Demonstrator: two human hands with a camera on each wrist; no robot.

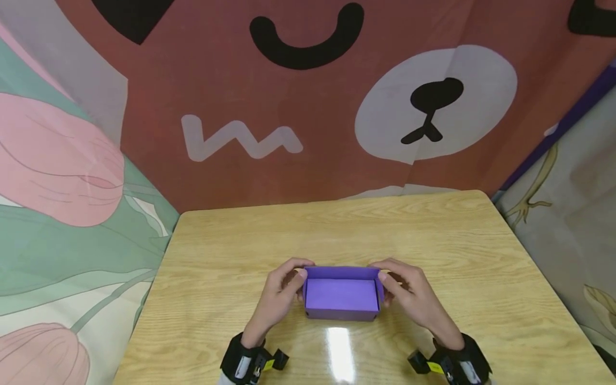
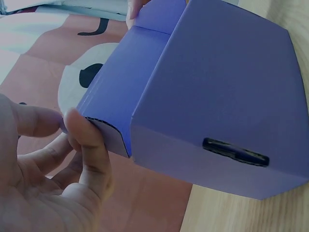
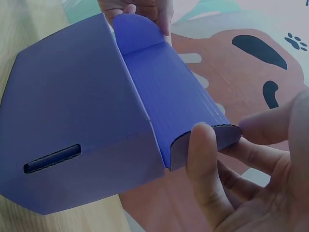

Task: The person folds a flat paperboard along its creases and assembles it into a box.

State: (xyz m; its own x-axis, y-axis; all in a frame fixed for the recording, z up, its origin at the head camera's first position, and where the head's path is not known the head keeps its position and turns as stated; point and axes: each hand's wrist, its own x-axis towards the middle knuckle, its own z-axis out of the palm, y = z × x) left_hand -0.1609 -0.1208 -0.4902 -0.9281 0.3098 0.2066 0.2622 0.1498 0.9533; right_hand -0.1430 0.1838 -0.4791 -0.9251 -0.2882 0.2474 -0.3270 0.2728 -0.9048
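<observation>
A purple cardboard box stands on the wooden table, with its lid raised at the far side. My left hand is at the box's left end, and its thumb and index finger pinch the lid's side flap. At the opposite end, my right hand pinches the other side flap between thumb and fingers. The wrist views show corrugated edges on the flaps and a narrow slot in each end of the box. In the head view, the lid's flaps partly hide behind my fingers.
The pale wooden table extends around the box and reflects a bright light near its front. Beyond the far edge hangs a brown cloth with a bear print. Patterned cloths flank the table. Both wrists wear black camera straps.
</observation>
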